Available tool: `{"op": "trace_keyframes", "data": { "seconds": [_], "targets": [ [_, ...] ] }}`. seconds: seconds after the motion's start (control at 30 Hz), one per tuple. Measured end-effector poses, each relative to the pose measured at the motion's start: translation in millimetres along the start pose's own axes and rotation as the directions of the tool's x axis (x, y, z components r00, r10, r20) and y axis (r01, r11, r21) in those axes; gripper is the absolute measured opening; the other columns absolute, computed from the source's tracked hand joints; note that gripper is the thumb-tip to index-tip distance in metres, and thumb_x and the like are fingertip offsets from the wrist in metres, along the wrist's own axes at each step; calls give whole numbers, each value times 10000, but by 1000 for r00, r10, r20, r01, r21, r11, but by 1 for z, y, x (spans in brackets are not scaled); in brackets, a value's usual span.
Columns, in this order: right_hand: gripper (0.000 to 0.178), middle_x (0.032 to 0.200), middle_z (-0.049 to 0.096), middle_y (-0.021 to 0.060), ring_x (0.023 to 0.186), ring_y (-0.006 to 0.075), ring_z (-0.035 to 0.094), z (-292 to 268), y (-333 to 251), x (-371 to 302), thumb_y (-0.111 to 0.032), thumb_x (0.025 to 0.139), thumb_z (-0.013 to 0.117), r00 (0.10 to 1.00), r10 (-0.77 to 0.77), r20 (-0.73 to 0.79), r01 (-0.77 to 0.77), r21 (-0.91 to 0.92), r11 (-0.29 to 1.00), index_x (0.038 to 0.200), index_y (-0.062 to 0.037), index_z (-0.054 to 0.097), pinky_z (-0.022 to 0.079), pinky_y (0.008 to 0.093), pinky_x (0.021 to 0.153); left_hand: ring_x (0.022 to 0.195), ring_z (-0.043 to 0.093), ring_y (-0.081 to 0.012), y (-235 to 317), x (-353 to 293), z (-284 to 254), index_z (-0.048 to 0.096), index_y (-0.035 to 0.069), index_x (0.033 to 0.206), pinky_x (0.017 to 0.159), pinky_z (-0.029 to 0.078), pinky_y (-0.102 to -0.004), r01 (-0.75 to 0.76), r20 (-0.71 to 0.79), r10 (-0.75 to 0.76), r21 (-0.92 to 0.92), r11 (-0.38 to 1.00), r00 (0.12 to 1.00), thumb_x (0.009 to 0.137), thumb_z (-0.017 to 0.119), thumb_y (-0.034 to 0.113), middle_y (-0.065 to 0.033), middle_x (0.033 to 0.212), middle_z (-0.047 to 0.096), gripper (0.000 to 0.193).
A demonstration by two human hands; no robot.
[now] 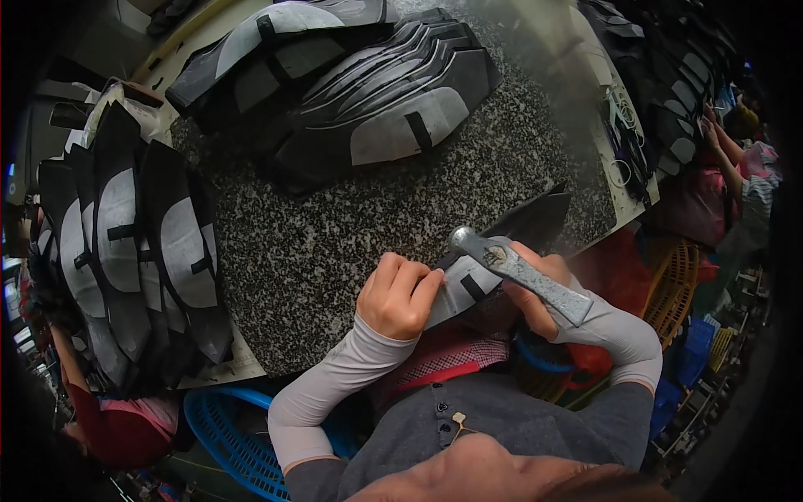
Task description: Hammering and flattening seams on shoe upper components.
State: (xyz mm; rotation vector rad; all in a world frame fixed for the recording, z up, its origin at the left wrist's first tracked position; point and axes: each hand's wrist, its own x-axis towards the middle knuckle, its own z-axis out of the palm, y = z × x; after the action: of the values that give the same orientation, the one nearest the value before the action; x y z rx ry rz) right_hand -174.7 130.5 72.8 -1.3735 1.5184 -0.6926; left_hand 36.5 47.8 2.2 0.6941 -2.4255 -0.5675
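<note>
My right hand [535,293] is closed round a hammer [542,283] with a worn grey metal head; its handle is mostly hidden under the head and hand. Beneath the hammer, at the near edge of the table, lies a black panel [533,216] with a pale grey patch and a short black strip. The curled fingers of my left hand [393,299] are closed on the left end of this panel. Farther off on the table, a fanned stack of similar panels [410,125] lies beside another pile of panels [284,42].
The speckled stone tabletop [284,276] has pale side ledges. More panels [125,243] stand bunched at the left, and dark panels [669,84] hang over the right side. A blue plastic basket [226,435] and an orange basket [673,284] flank me. Other people [134,427] sit nearby.
</note>
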Motion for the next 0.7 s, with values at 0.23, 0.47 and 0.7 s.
{"op": "trace_keyframes", "data": {
  "seconds": [0.23, 0.47, 0.7],
  "targets": [
    [223, 681, 555, 130, 587, 306, 593, -1, 11, 10, -103, 932, 551, 995, 66, 72, -56, -131, 990, 1142, -59, 489, 433, 315, 561, 715, 551, -212, -10, -5, -7, 701, 36, 841, 571, 476, -297, 5, 43, -4, -16, 1000, 999, 635, 750, 2, -43, 762, 602, 215],
    [213, 687, 557, 117, 601, 325, 594, 17, 12, 7, -141, 918, 553, 989, -75, 127, 100, -204, 974, 1085, -25, 489, 435, 347, 561, 713, 552, -207, -8, -12, -6, 696, 44, 828, 555, 477, -292, -66, -8, 67, 106, 992, 998, 619, 687, 37, -33, 767, 598, 209],
    [138, 666, 544, 93, 558, 178, 564, 40, 9, 2, -103, 929, 553, 990, 37, 135, 4, -292, 956, 1009, -40, 460, 422, 307, 546, 742, 554, -205, -16, -14, -19, 664, 89, 775, 610, 445, -318, 77, 47, -75, -48, 996, 996, 692, 751, 123, -12, 745, 581, 125]
  ]
}}
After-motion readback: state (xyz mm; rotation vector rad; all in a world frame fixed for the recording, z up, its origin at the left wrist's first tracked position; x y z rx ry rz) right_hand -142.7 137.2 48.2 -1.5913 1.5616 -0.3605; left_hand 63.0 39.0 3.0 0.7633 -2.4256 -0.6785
